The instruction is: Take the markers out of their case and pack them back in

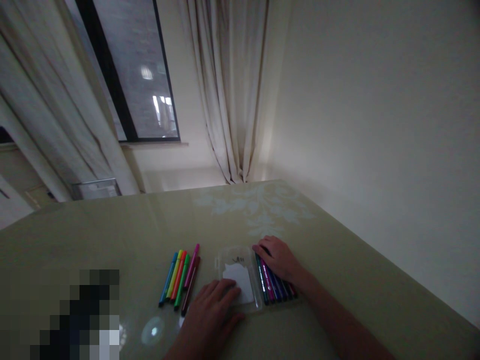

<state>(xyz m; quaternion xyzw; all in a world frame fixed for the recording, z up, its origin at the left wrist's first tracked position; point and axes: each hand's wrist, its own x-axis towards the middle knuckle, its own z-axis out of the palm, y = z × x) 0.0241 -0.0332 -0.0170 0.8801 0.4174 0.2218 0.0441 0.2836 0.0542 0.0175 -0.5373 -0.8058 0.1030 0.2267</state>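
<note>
A clear plastic marker case lies opened flat on the table, with a white paper piece inside its lid half. My left hand rests over the near left part of the lid, fingers stretched out and nothing visibly held. Dark blue, purple and teal markers lie side by side in the right half. Over their far ends my right hand curls its fingers around the case's far edge; its fingertips are partly hidden. Left of the case, several loose markers in blue, yellow, orange, green, pink and dark red lie together.
The pale green table has a white floral pattern toward its far corner. A wall runs along the right edge. Curtains and a window stand beyond the table. A pixelated patch covers the lower left.
</note>
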